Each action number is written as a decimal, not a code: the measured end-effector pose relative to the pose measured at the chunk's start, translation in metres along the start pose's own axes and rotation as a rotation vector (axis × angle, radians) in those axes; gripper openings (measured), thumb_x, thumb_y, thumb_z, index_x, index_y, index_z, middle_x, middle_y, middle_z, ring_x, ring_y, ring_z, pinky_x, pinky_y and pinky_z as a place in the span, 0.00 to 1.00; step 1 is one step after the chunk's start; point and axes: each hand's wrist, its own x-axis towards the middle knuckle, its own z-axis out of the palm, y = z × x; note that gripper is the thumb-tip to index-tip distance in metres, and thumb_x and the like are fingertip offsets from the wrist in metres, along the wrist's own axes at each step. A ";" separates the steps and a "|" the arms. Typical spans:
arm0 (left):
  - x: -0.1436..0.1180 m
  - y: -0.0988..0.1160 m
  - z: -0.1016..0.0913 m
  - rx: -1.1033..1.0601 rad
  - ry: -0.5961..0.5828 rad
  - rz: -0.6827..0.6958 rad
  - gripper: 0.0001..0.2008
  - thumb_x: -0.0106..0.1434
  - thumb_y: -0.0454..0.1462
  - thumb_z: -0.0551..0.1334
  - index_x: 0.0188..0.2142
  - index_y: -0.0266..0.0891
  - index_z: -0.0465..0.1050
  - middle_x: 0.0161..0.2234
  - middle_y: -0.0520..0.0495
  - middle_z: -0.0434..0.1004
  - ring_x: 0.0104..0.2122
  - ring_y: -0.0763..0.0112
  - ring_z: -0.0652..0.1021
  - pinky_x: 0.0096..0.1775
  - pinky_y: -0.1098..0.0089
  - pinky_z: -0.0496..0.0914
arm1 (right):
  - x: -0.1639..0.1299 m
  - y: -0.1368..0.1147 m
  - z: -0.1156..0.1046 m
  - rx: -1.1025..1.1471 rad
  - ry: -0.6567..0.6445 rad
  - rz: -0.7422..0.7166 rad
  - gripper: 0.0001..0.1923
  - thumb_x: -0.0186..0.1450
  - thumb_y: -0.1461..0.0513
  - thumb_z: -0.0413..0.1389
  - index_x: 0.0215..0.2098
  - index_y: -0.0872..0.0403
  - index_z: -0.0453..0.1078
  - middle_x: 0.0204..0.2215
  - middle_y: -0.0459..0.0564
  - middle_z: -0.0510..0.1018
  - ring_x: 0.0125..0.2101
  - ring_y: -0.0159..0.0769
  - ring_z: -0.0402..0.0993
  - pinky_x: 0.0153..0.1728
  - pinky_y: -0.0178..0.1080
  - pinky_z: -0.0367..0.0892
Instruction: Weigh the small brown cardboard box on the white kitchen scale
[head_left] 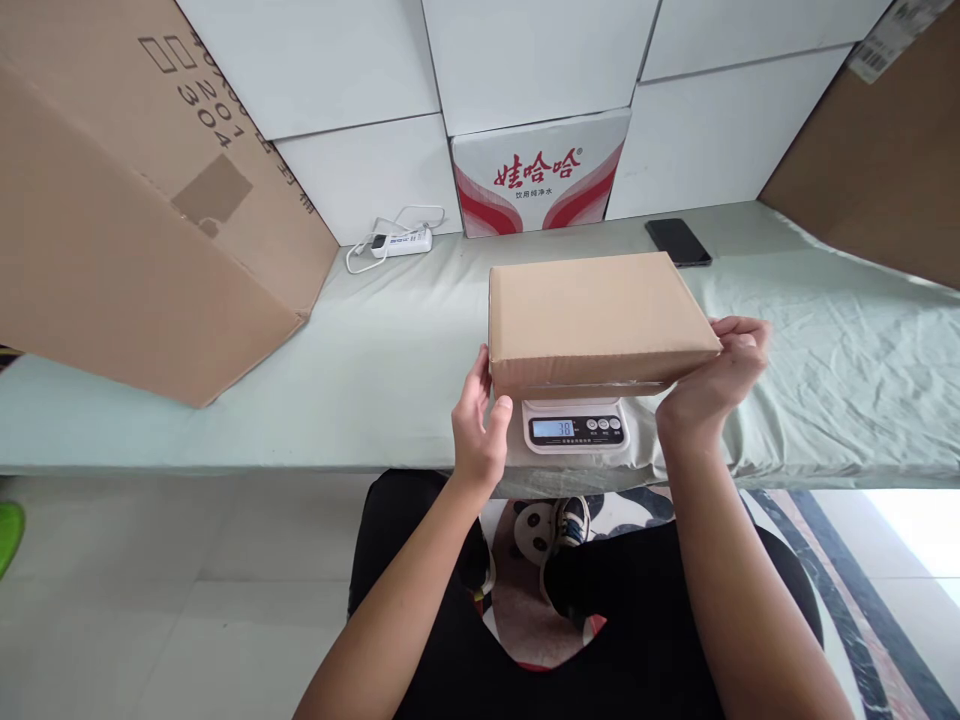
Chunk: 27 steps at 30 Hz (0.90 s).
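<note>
A closed brown cardboard box (592, 315) rests on a small white digital scale (576, 425) near the front edge of the table. The scale's display is lit and shows digits. My left hand (478, 425) grips the box's near left corner. My right hand (716, 385) holds the box's right end, fingers wrapped over the edge. Both hands touch the box while it sits on the scale.
The table (375, 370) has a pale green cloth. A large cardboard box (142, 200) leans at left, another carton (877, 160) at right. A white power strip (401, 242), a red-and-white printed box (540, 175) and a black phone (679, 242) lie at the back.
</note>
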 end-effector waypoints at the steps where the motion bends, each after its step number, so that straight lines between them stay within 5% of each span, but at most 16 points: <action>1: 0.001 0.000 -0.001 0.001 0.018 -0.002 0.38 0.74 0.57 0.63 0.77 0.45 0.65 0.78 0.37 0.67 0.78 0.45 0.67 0.76 0.48 0.66 | 0.001 -0.003 0.000 0.036 0.020 0.007 0.06 0.63 0.54 0.48 0.31 0.47 0.61 0.34 0.46 0.66 0.38 0.41 0.65 0.45 0.45 0.58; 6: 0.013 -0.001 -0.014 -0.021 0.158 -0.017 0.38 0.70 0.59 0.66 0.73 0.46 0.70 0.79 0.40 0.65 0.80 0.48 0.62 0.78 0.52 0.61 | 0.009 -0.015 -0.004 0.079 0.086 0.065 0.09 0.63 0.51 0.49 0.32 0.47 0.60 0.35 0.46 0.66 0.41 0.42 0.75 0.45 0.47 0.63; 13: 0.023 0.002 -0.026 -0.045 0.264 -0.071 0.34 0.72 0.55 0.63 0.71 0.45 0.72 0.78 0.39 0.67 0.80 0.49 0.63 0.77 0.51 0.63 | 0.021 -0.017 -0.015 0.091 0.132 0.068 0.11 0.64 0.50 0.46 0.31 0.48 0.61 0.36 0.46 0.66 0.37 0.40 0.76 0.43 0.47 0.63; 27: 0.024 0.001 -0.024 -0.062 0.257 -0.077 0.34 0.71 0.57 0.63 0.70 0.46 0.74 0.77 0.39 0.69 0.79 0.48 0.63 0.77 0.51 0.63 | 0.019 -0.018 -0.010 0.108 0.107 0.073 0.11 0.62 0.51 0.49 0.28 0.48 0.61 0.28 0.44 0.64 0.31 0.38 0.70 0.40 0.45 0.60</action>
